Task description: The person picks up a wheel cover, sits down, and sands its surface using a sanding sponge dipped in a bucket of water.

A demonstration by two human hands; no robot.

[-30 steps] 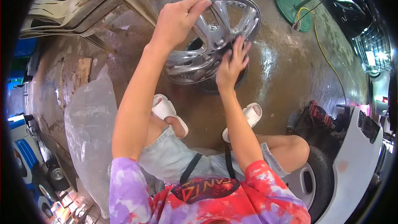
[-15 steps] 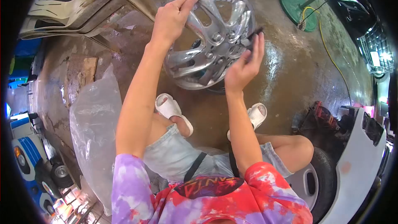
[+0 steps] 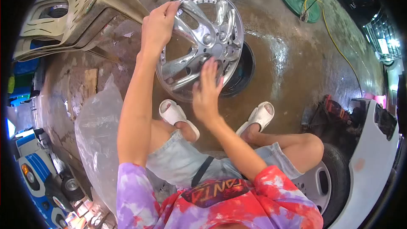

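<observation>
A shiny chrome wheel cover [image 3: 216, 51] with broad spokes is held tilted in front of me. My left hand [image 3: 157, 27] grips its upper left rim, fingers closed over the edge. Across the lower spokes lies my right hand [image 3: 207, 93], its fingers stretched upward and smeared by motion. A small dark thing shows by those fingertips, too blurred to name, pressed toward the cover. Partly hidden behind the wheel cover, a black round tub [image 3: 248, 74] stands on the wet floor.
Stacked beige plastic chairs [image 3: 80, 12] stand at upper left. A clear plastic sheet [image 3: 99, 131] lies by my left leg. A tyred wheel [image 3: 337, 182] and a white car panel [image 3: 373, 152] are at right. A green round base [image 3: 292, 2] and yellow cord [image 3: 335, 46] are farther off.
My right hand has swept left and down from the cover's right edge to its lower spokes. The wheel cover and my left hand have shifted left, and more of the black tub shows.
</observation>
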